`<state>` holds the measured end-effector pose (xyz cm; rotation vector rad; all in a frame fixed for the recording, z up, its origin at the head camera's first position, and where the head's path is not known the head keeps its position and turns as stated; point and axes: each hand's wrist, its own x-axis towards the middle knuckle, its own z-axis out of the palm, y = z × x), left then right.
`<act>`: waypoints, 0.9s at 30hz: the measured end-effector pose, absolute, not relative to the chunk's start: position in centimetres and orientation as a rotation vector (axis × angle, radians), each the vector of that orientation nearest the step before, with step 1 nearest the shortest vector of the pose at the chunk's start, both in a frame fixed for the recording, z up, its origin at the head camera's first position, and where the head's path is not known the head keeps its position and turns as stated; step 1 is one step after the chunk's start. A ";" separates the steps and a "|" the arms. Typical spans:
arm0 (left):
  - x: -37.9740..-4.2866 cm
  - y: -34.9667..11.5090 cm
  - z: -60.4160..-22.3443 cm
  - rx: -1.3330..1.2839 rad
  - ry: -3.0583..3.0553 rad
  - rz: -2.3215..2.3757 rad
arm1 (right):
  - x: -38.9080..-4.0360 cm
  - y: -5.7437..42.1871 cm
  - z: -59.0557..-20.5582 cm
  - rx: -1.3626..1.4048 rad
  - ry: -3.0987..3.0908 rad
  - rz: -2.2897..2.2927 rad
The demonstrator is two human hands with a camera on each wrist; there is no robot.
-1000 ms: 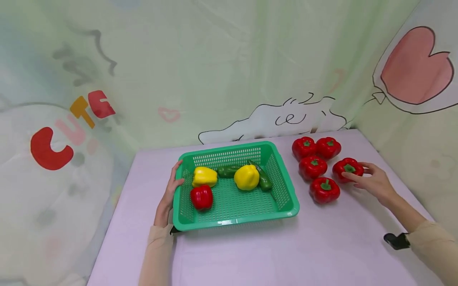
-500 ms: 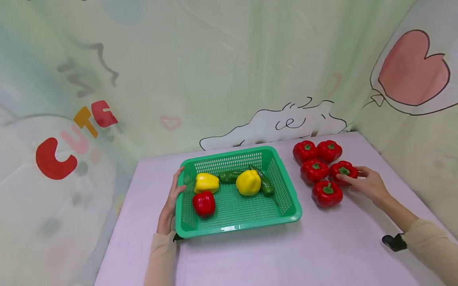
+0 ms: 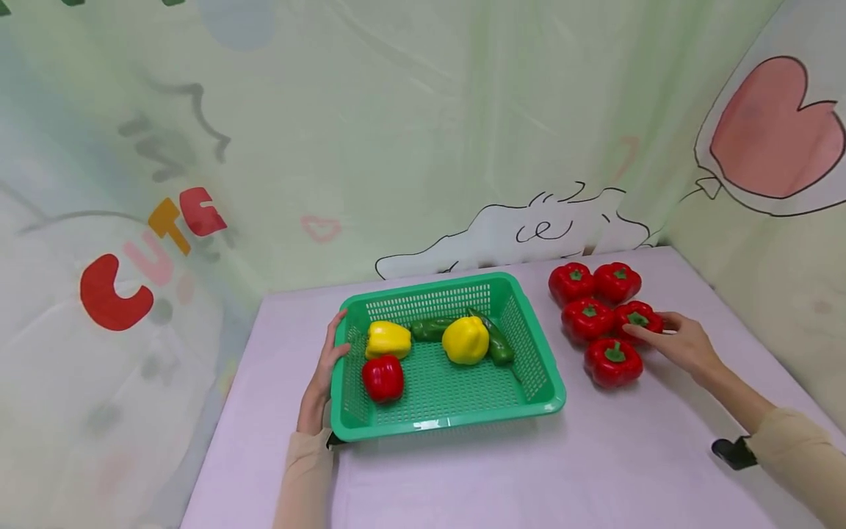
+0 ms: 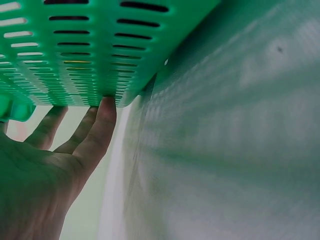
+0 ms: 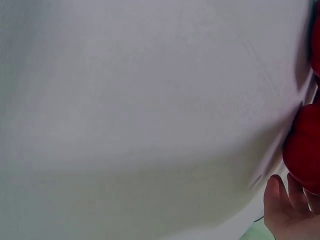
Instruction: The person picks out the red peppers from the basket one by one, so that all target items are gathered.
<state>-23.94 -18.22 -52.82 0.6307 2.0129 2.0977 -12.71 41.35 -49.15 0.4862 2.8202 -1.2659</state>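
Observation:
My left hand (image 3: pixel 325 367) grips the left rim of a green plastic basket (image 3: pixel 456 424), thumb over the edge. In the left wrist view, fingers (image 4: pixel 92 137) press the basket's slotted outer wall (image 4: pixel 75 55). Inside lie two yellow bell peppers (image 3: pixel 465 340), a red bell pepper (image 3: pixel 383 378) and two long green peppers (image 3: pixel 500 345). At the right, my right hand (image 3: pixel 687 344) holds another red bell pepper (image 3: pixel 651 323), thumb near its green stem and fingers at its far side. That pepper sits close against the other red peppers, and the right wrist view shows it (image 5: pixel 305 147) only partly.
Several red bell peppers stand grouped right of the basket, among them a front one (image 3: pixel 613 362) and a back one (image 3: pixel 571 283). A lilac cloth covers the table (image 3: pixel 529 477). Printed curtains (image 3: pixel 396 147) hang behind and along the sides.
My right hand has slid its red pepper left, up to the other red peppers. The left hand keeps its grip on the basket; the head view has shifted slightly.

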 end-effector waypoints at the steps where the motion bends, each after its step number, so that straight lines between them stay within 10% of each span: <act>1: -23.9 -18.2 -52.9 0.626 2.012 2.099 | -12.7 41.4 -49.1 0.485 2.824 -1.259; 16: -24.6 -17.7 -52.6 0.626 2.023 2.123 | -15.6 39.9 -42.6 0.185 3.262 -0.865; 27: -24.2 -17.7 -53.0 0.618 2.009 2.117 | -16.9 25.9 -36.9 -0.350 3.076 -0.864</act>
